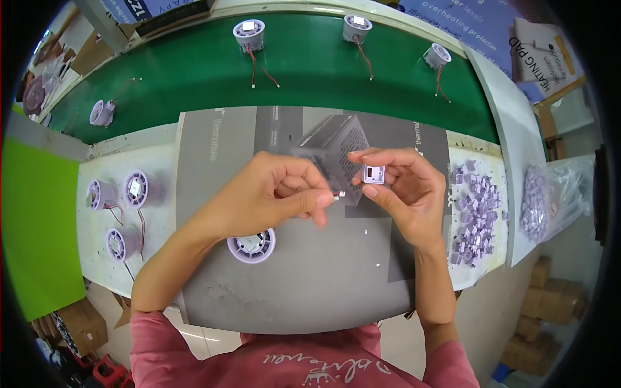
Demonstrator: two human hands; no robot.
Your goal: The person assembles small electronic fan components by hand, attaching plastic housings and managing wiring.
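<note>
Between the thumb and fingers of my left hand (284, 191) is a small white wire connector (339, 195), its end poking out past the fingertips. My right hand (407, 187) pinches a small lilac plastic housing (374, 173) with a dark slot in its face. The two pieces are held apart, a short way above the grey printed mat (310, 284). Below my left wrist, a round lilac fan unit (252, 246) lies on the mat, partly covered by the forearm. Its wires are mostly hidden.
A heap of small lilac housings (477, 213) lies right of the mat, beside a clear bag (563, 194) holding more lilac parts. Several fan units with red wires (136, 187) stand at left. Others (249, 35) sit along the green conveyor belt (304, 71) at the back.
</note>
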